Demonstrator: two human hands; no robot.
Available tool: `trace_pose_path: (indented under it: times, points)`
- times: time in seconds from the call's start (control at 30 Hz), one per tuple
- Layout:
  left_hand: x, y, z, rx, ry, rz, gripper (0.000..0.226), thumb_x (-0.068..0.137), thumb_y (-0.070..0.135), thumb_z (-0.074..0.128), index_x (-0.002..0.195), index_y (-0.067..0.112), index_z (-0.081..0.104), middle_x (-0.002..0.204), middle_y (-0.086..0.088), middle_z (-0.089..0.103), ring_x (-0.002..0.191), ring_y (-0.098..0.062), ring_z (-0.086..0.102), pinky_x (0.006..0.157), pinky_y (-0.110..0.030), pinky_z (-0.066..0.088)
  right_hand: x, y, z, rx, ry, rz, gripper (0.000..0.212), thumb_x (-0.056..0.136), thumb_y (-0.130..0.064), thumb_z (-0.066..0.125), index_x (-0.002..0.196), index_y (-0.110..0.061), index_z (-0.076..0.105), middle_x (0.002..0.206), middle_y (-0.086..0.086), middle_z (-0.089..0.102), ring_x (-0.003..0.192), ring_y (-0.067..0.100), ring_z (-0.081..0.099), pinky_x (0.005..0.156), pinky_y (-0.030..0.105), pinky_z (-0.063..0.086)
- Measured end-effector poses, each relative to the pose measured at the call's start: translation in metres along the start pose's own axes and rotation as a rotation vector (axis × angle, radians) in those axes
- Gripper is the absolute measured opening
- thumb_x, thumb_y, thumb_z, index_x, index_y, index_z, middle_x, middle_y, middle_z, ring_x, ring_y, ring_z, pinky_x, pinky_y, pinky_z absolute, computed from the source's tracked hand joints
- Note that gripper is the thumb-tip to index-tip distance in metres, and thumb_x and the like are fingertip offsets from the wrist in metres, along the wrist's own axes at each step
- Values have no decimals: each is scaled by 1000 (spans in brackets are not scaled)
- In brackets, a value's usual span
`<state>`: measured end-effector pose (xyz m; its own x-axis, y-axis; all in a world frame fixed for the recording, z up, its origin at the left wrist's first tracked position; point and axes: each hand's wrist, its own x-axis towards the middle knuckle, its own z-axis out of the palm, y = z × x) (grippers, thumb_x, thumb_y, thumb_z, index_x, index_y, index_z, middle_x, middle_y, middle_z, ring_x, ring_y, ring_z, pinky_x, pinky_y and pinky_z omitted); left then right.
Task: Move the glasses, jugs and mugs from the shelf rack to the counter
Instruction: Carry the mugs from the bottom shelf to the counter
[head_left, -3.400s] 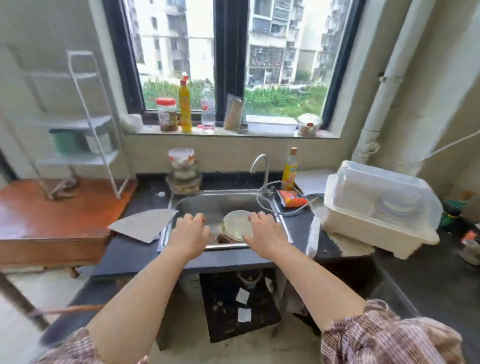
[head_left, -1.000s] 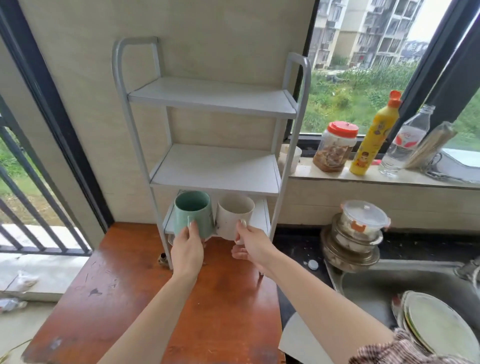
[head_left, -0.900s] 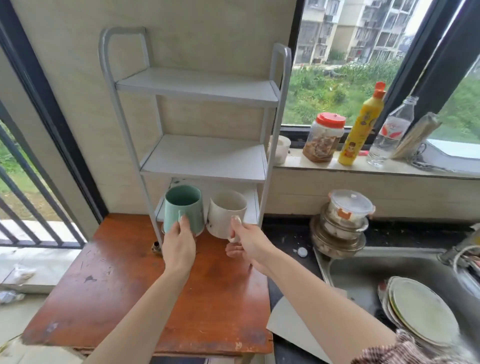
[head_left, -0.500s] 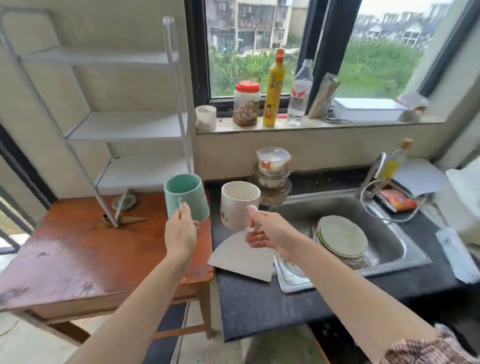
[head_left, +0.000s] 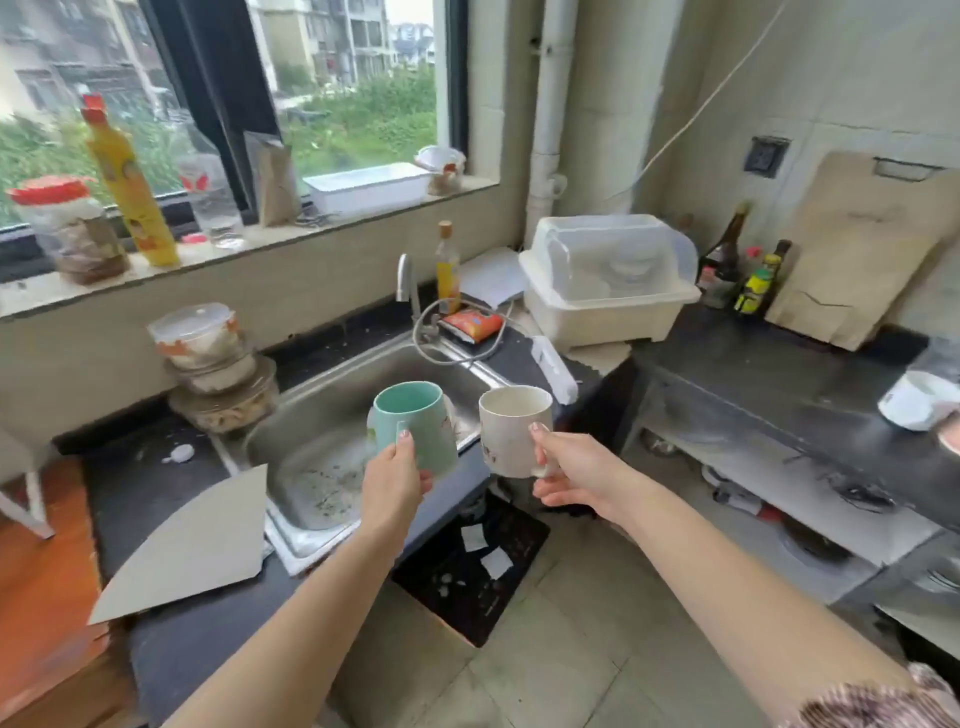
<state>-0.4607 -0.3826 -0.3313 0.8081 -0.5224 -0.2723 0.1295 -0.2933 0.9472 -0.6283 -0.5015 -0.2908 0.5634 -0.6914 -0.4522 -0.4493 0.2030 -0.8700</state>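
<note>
**Two mugs in the air, one in each hand**

The green mug (head_left: 415, 426) sits upright in the left hand (head_left: 392, 486), fingers wrapped around its handle side, thumb pressed on the near wall. Right beside it, not touching, the white mug (head_left: 511, 428) is gripped by the right hand (head_left: 574, 475), fingers closed on the handle, thumb up against the side. Both mugs are open side up and look empty. Both are held off any surface, the green one over the near right corner of the sink (head_left: 332, 415), the white one just past the sink's right edge, above the gap where the floor shows.

The steel basin lies below and to the left, its tap (head_left: 408, 283) at the back. A flat piece of cardboard (head_left: 192, 545) lies on the dark counter (head_left: 150, 483) left of the sink, with stacked containers (head_left: 218, 364) behind it. Over to the right, well apart from the mugs, a second dark counter (head_left: 769, 379) runs along the wall; a covered dish rack (head_left: 608, 283) stands at its corner, bottles and a cutting board (head_left: 857, 249) further along. A yellow bottle (head_left: 132, 182) stands on the windowsill.
</note>
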Motion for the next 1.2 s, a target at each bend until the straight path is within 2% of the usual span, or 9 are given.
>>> trace_pose_path:
  times: [0.17,0.33,0.57,0.67,0.73,0.87,1.03,1.13,1.2]
  points:
    - [-5,16,119,36,-217,9,30,97,40,37,95,16,56,74,-8,61,61,-18,58,51,-26,43,-5,38,-102,115,205,57,42,95,-51,43,71,-16,48,85,11,52,68,21,58,61,26,53]
    - [-8,27,242,88,-396,-5,33,95,45,40,97,17,57,70,-9,61,61,-19,57,55,-27,45,2,78,-201,227,389,138,42,92,-53,47,72,-16,49,84,9,57,69,23,61,69,32,55]
    - [-7,44,420,151,-647,-73,45,94,45,43,115,7,56,80,-9,57,60,-15,53,47,-22,40,22,107,-346,334,573,253,42,93,-49,48,70,-14,47,73,9,51,58,21,55,59,29,49]
    - [-12,57,488,231,-752,-89,44,94,47,41,108,8,57,79,-7,60,60,-15,57,44,-20,42,23,116,-401,369,652,295,39,93,-48,50,79,-12,52,78,10,53,63,22,57,62,30,52]
    - [-20,62,527,278,-819,-55,41,95,46,40,99,10,57,75,-7,62,58,-15,59,47,-22,46,20,125,-434,406,699,319,38,93,-48,50,86,-11,53,83,11,55,67,23,58,65,31,53]
    - [-44,67,597,344,-950,-40,39,95,45,39,85,11,56,67,-8,63,55,-17,58,50,-24,47,6,146,-490,462,795,358,39,93,-48,50,82,-12,53,93,16,58,72,26,60,65,31,53]
    - [-84,66,679,415,-1075,-77,36,94,42,41,78,13,53,69,-9,63,57,-19,58,52,-25,47,-19,175,-562,537,892,395,40,92,-48,52,80,-10,56,97,19,62,84,32,65,75,36,55]
    - [-111,62,732,426,-1148,-116,37,94,44,43,75,14,52,69,-9,63,57,-19,58,54,-26,50,-38,195,-616,564,919,405,40,93,-45,52,77,-9,53,88,17,62,76,28,64,71,34,54]
    - [-127,58,767,436,-1181,-142,37,94,44,44,74,13,51,69,-9,64,57,-20,59,55,-27,50,-49,209,-655,551,921,429,39,94,-45,52,78,-9,53,89,17,61,74,26,64,67,33,54]
